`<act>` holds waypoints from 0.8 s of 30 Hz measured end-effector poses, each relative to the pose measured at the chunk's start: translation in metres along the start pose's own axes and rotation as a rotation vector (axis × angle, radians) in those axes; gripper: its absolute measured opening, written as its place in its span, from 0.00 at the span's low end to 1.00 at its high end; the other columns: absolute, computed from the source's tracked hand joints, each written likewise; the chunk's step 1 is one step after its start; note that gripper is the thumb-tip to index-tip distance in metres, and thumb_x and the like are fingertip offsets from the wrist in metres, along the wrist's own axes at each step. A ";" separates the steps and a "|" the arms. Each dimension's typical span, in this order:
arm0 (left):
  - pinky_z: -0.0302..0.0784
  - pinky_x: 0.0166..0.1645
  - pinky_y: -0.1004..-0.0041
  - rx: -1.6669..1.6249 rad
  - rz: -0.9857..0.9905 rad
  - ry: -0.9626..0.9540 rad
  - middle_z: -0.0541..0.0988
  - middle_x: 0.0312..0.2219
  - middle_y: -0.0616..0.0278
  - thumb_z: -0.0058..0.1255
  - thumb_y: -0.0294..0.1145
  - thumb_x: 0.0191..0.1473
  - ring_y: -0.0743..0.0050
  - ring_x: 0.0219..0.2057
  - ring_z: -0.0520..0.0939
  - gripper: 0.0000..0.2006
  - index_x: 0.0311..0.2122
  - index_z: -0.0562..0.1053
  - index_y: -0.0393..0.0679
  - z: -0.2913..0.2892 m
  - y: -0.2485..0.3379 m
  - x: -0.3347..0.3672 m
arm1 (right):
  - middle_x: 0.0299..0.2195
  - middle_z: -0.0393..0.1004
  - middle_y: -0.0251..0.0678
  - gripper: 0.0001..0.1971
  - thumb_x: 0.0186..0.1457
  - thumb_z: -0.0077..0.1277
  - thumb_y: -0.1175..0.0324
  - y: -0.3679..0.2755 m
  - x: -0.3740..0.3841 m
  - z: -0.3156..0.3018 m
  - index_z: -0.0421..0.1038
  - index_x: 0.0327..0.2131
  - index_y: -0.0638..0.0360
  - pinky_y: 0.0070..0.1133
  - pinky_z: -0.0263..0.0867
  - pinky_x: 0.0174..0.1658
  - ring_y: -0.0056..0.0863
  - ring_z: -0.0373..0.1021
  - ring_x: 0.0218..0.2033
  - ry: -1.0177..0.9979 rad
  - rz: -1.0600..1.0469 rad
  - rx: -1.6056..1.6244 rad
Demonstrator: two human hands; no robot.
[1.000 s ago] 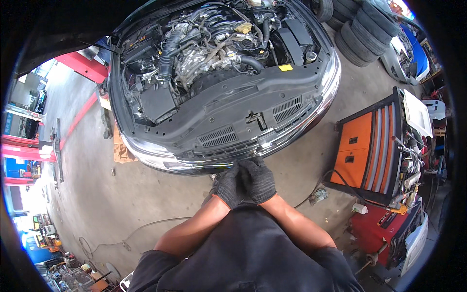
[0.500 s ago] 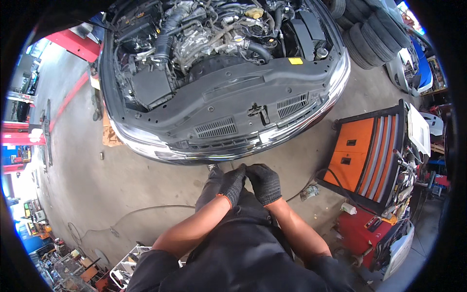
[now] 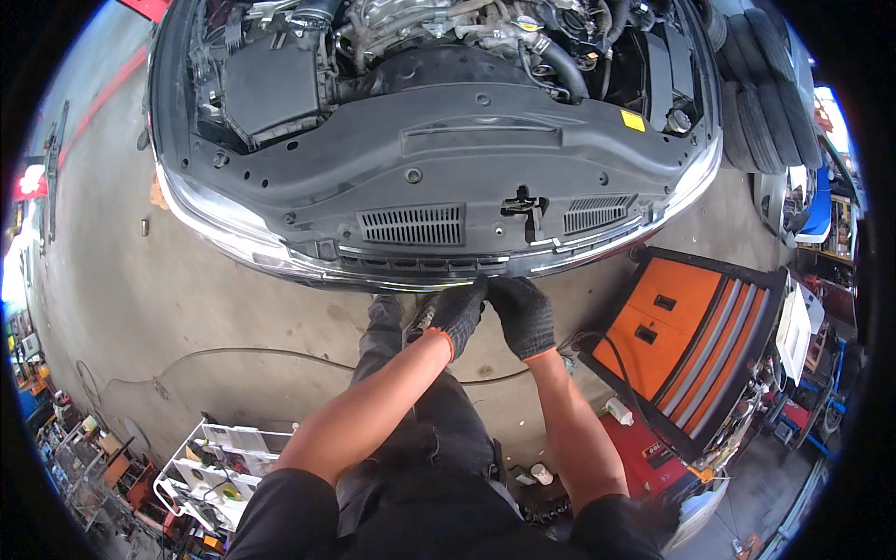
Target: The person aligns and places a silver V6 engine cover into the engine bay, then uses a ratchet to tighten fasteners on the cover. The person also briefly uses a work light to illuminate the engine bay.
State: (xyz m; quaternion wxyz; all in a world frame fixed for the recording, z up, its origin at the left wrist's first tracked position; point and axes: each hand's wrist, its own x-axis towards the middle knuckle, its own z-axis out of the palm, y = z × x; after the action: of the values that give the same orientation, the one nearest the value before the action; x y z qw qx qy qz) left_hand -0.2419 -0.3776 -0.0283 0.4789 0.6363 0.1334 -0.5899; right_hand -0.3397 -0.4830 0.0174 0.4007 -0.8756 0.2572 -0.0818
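Both my hands wear dark grey knit gloves with orange cuffs and meet at the car's front edge. My left hand (image 3: pixel 459 315) has its fingers bent and pressed together near the chrome trim (image 3: pixel 411 281). Beside it, my right hand (image 3: pixel 521 315) is closed too, its fingertips close to the left ones. Anything pinched between them is hidden by the gloves. Just beyond lies the black plastic radiator cover (image 3: pixel 364 177), with slotted vents and a cross-shaped opening around the hood latch (image 3: pixel 525 207). Farther back the engine (image 3: pixel 420 28) is exposed.
An orange-and-grey tool cabinet (image 3: pixel 686 341) stands at right, with a red case (image 3: pixel 635 457) near it. Stacked tyres (image 3: pixel 765 112) are at far right. A hose (image 3: pixel 252 351) runs over the floor behind my legs. At lower left stands a white rack (image 3: pixel 224 462).
I have come closer to the car, and my arms reach farther forward. My hands, still together, have moved from in front of my body up to the bumper's edge.
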 end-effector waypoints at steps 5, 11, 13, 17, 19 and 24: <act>0.74 0.38 0.61 0.468 0.673 -0.006 0.80 0.29 0.53 0.48 0.45 0.67 0.59 0.31 0.79 0.19 0.40 0.76 0.36 -0.004 -0.001 0.064 | 0.34 0.83 0.38 0.11 0.63 0.52 0.73 0.034 0.034 -0.001 0.80 0.46 0.62 0.22 0.73 0.32 0.24 0.77 0.28 -0.205 0.327 0.184; 0.75 0.54 0.53 0.800 0.681 0.130 0.81 0.46 0.39 0.48 0.49 0.67 0.39 0.50 0.81 0.23 0.46 0.78 0.35 -0.003 0.002 0.094 | 0.33 0.83 0.39 0.11 0.63 0.53 0.73 0.058 0.049 0.006 0.79 0.47 0.62 0.22 0.73 0.31 0.22 0.76 0.26 -0.110 0.486 0.261; 0.76 0.51 0.51 0.641 0.561 0.196 0.82 0.43 0.40 0.46 0.49 0.67 0.37 0.46 0.82 0.22 0.46 0.79 0.38 -0.011 0.004 0.090 | 0.32 0.83 0.37 0.11 0.65 0.53 0.72 0.067 0.053 0.011 0.79 0.47 0.63 0.21 0.72 0.31 0.21 0.75 0.26 -0.027 0.538 0.254; 0.76 0.47 0.47 0.545 0.568 0.363 0.83 0.36 0.41 0.44 0.51 0.67 0.35 0.41 0.83 0.22 0.40 0.81 0.42 -0.036 -0.001 0.075 | 0.35 0.83 0.40 0.10 0.60 0.58 0.74 0.085 0.063 0.023 0.81 0.45 0.59 0.26 0.73 0.36 0.26 0.79 0.32 0.101 0.381 0.064; 0.77 0.46 0.47 0.526 0.673 0.424 0.83 0.35 0.42 0.47 0.48 0.66 0.35 0.40 0.83 0.19 0.40 0.82 0.44 -0.043 -0.006 0.068 | 0.37 0.83 0.42 0.11 0.59 0.58 0.74 0.090 0.068 0.028 0.81 0.45 0.58 0.28 0.74 0.40 0.33 0.79 0.35 0.152 0.179 -0.031; 0.79 0.42 0.47 0.621 0.897 0.528 0.84 0.34 0.45 0.53 0.38 0.63 0.37 0.38 0.84 0.11 0.47 0.80 0.48 -0.038 -0.015 0.065 | 0.39 0.82 0.46 0.11 0.57 0.58 0.74 0.090 0.079 0.031 0.81 0.44 0.57 0.33 0.74 0.44 0.45 0.79 0.40 0.117 0.108 -0.220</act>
State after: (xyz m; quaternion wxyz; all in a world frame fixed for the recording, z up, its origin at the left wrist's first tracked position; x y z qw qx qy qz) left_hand -0.2115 -0.3670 -0.0980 0.4236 0.8653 -0.2117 -0.1641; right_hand -0.2955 -0.5523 -0.0750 0.2906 -0.8928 0.3343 -0.0822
